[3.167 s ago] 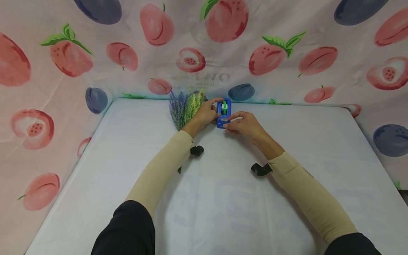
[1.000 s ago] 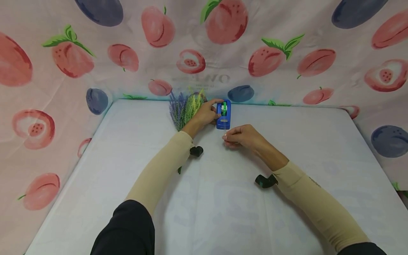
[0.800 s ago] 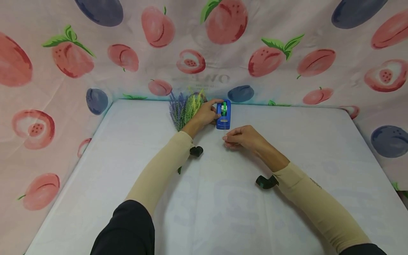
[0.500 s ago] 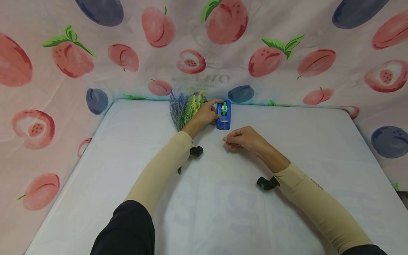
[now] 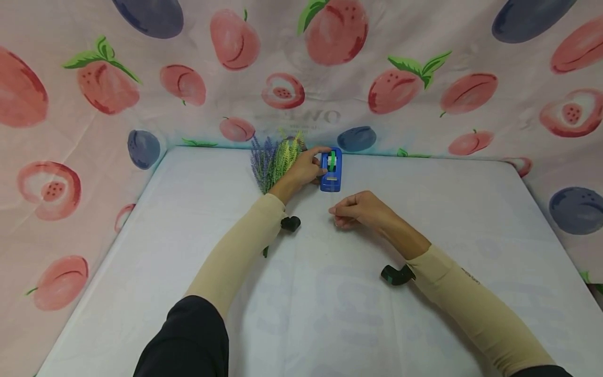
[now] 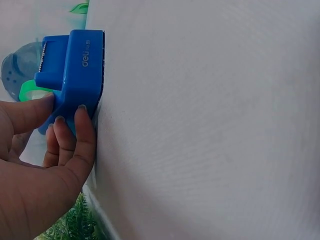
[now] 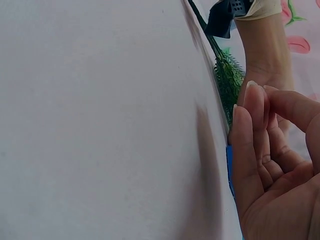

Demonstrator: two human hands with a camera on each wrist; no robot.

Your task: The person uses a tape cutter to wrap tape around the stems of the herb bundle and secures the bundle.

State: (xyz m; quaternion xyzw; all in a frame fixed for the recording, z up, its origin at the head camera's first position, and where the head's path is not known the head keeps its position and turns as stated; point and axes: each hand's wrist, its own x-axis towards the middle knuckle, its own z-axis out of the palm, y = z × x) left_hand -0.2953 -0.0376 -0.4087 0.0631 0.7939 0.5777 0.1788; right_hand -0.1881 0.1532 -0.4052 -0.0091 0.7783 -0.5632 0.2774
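Observation:
A blue tape dispenser [image 5: 331, 178] with a green-cored roll stands near the far edge of the white table. My left hand [image 5: 303, 167] holds its left side, fingers along the body and thumb near the roll, as the left wrist view shows. Nearer to me, my right hand [image 5: 360, 210] hovers in front of the dispenser. Its thumb and fingertips pinch together on the end of clear tape, which is too thin and transparent to make out well now. To the left, artificial flowers [image 5: 273, 162] with purple and yellow-green heads lie partly under my left wrist and forearm.
The white table [image 5: 188, 235] reaches back to a hanging cloth [image 5: 330, 94] printed with peaches and blue fruit. Black camera mounts stick out from my left cuff [image 5: 290, 224] and right cuff [image 5: 397, 275].
My right hand has left the dispenser's front and drawn back toward me, slowly of late, fingertips pinched. Earlier a faint clear strip showed between them. My left hand keeps its grip on the dispenser.

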